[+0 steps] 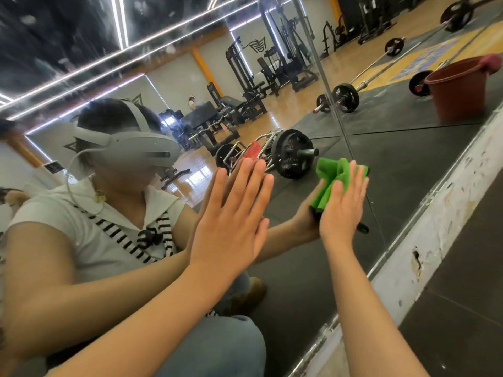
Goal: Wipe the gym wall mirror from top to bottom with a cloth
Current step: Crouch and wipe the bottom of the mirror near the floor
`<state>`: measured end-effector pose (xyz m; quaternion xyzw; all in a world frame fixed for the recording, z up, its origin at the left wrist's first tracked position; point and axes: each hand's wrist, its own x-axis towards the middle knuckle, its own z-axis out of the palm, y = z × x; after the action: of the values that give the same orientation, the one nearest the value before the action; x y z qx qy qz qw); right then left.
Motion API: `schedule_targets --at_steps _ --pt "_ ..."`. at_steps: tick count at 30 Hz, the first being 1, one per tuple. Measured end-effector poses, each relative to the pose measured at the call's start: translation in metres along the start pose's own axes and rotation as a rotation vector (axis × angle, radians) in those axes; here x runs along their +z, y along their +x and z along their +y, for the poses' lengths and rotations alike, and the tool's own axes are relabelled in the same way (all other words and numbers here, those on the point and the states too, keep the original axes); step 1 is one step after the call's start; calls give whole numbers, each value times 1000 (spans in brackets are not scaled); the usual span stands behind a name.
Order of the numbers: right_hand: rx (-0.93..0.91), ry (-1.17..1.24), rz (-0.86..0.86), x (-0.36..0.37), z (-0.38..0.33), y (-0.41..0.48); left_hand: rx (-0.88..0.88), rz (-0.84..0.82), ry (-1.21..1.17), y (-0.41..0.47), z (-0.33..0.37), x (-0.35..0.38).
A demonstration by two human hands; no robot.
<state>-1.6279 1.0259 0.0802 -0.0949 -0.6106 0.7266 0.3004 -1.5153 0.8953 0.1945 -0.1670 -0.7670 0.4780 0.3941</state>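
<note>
Cloth [328, 172] bunched lengthwise along fingers, pressed to mirror [394, 164] by flat right hand [340, 210]; left hand [231, 221] flat, empty.

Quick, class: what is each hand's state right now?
Left hand: open, flat against the mirror.
Right hand: open, straight fingers pressing the green cloth to the mirror.

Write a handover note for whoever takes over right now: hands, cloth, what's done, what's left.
Left hand: open, flat on the mirror, holding nothing.
Right hand: open, straight fingers pressing the green cloth to the glass.
Done: probably the upper part; both hands are low, near the bottom edge.
Left: the last strip down to that edge. How clean the upper glass is cannot be judged here.
</note>
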Motion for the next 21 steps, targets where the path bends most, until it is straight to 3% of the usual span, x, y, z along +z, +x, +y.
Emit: schedule_targets --at_steps 2,3,9,13,15,18,19,21 --pt "193 -44 60 -4 14 -16 2 -2 3 -1 0 0" --pt "206 -76 52 -2 10 -25 3 -1 16 -2 0 0" --pt "-442 -183 -180 20 -68 -10 -88 9 54 -2 1 -6" --pt "-219 -218 -98 15 -54 8 -148 -40 -76 0 1 -8" --pt "-304 -254 -87 24 -66 -15 -151 -54 -98 0 1 -7" --pt "-600 -301 -115 37 -80 -22 -136 -55 -88 0 1 -5" --pt "-623 -323 -126 35 -82 -10 -135 -55 -82 0 1 -5" --pt "-487 -349 -120 26 -82 22 -127 -53 -61 0 1 -4"
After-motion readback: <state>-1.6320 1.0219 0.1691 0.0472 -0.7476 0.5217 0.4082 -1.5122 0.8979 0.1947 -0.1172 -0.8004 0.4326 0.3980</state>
